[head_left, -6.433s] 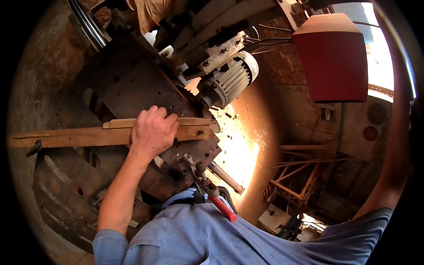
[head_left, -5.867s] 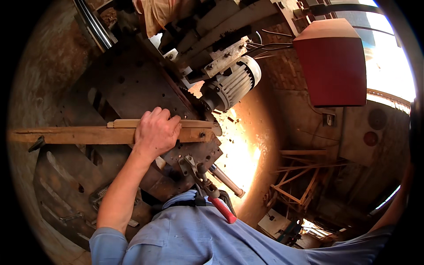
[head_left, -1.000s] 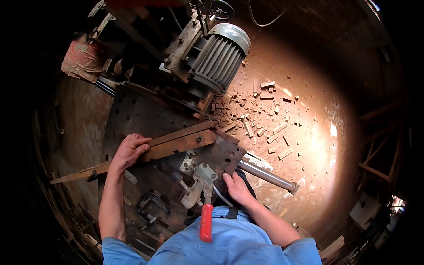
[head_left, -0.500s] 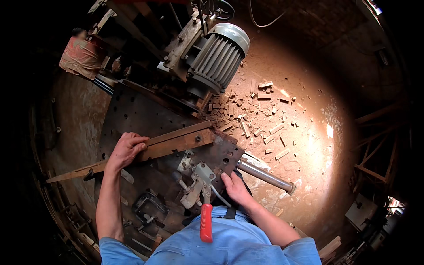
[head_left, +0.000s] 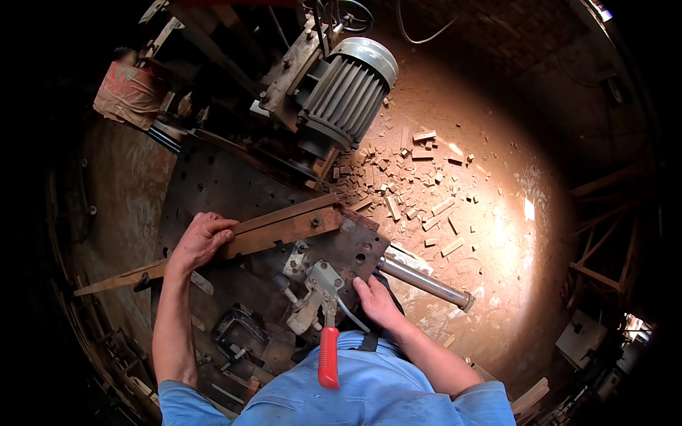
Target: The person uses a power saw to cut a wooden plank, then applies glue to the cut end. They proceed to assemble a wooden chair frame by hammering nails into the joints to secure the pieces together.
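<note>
My left hand pinches a thin wooden strip between thumb and curled fingers. The strip lies along the upper side of a wooden fence, bolted at an angle across a dark metal table. Its right end lies just below the motor's lower end. At the table's right edge is my right hand, thumb on top; its other fingers are hidden below, seemingly wrapped round the edge. Between my arms stands a toggle clamp with a red handle pointing toward me.
A grey finned motor is mounted beyond the table. Small wood offcuts and sawdust lie on the floor at the right. A metal bar juts out from under the table. A black C-clamp lies near my left forearm.
</note>
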`<state>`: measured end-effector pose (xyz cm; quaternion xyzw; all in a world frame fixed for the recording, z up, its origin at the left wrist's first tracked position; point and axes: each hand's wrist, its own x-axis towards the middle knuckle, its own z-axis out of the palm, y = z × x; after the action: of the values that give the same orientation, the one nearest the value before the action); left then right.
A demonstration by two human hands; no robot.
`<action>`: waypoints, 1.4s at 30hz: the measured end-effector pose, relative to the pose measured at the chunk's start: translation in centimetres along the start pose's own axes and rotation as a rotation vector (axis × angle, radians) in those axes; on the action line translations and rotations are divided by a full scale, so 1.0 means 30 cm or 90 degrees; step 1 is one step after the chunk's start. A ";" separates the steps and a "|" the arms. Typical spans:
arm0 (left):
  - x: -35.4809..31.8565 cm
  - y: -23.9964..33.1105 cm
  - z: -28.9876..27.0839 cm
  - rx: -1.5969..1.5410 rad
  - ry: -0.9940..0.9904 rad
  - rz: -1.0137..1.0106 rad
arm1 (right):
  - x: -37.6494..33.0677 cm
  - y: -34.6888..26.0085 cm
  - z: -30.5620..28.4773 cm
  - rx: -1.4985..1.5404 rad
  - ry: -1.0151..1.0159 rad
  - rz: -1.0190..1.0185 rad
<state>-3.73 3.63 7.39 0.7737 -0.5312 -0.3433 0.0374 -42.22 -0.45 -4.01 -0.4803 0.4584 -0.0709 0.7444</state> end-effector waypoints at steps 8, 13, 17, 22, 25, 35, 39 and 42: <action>0.020 0.274 0.055 0.120 0.114 0.110 | 0.005 0.018 -0.013 -0.028 -0.002 0.007; 0.068 0.248 0.159 0.204 0.200 0.213 | 0.004 0.000 0.001 -0.014 -0.008 0.018; 0.089 0.221 0.174 0.212 0.249 0.273 | 0.003 0.018 0.005 -0.018 0.005 0.003; 0.090 0.224 0.181 0.215 0.249 0.279 | -0.005 -0.013 -0.001 -0.055 0.010 0.005; 0.088 0.224 0.183 0.217 0.253 0.281 | -0.008 -0.023 0.000 -0.065 0.012 -0.020; 0.087 0.222 0.176 0.234 0.255 0.279 | 0.006 -0.019 0.012 -0.062 0.022 -0.040; 0.086 0.221 0.177 0.237 0.264 0.288 | 0.007 -0.010 0.023 -0.041 0.040 -0.062; 0.082 0.222 0.175 0.235 0.261 0.279 | 0.012 0.010 0.023 -0.040 0.043 -0.063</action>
<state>-11.54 0.26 4.99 0.6877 -0.7193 -0.0628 0.0756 -41.60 -0.03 -4.39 -0.5229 0.4608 -0.1094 0.7087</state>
